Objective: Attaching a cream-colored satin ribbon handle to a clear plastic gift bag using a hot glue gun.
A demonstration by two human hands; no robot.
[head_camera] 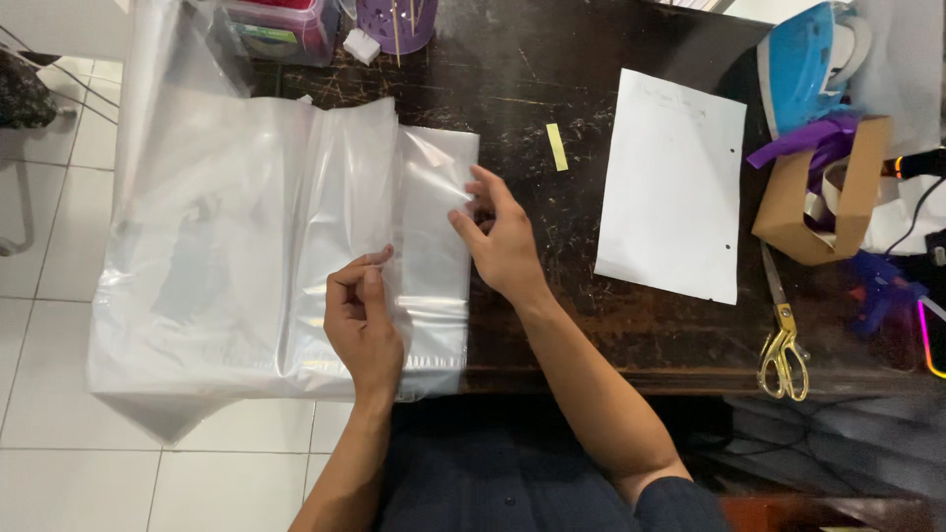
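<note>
A stack of clear plastic bags (256, 246) lay on the left end of the dark wooden table (512, 79), and its left part hung over the table edge above the white tiled floor (39, 394). A smaller clear bag (434, 227) lay on top at the right side of the stack, near the person's body.

The left hand (363, 320) was at the lower edge of this smaller bag. Its thumb and forefinger were pressed together and pinched the thin plastic, with the other fingers curled in. The right hand (498, 241) rested on the right edge of the same bag; its fingers were bent and a little spread, and the fingertips seemed to grip or rub the plastic edge, though it was hard to tell whether they really closed on it.

In my judgement, the step in hand was to separate or open one bag from the pile. The next move would call for a gentle pull with both hands in opposite directions, because the sheets were thin and could stick to each other, and the hanging pile could slide.

Further right lay a white sheet of paper (672, 187) and a small yellow strip (557, 146). Beyond these stood a cardboard box with purple ribbon (823, 187), a blue iron (803, 64), and gold-handled scissors (783, 345). At the far edge stood a purple cup (394, 22).
</note>
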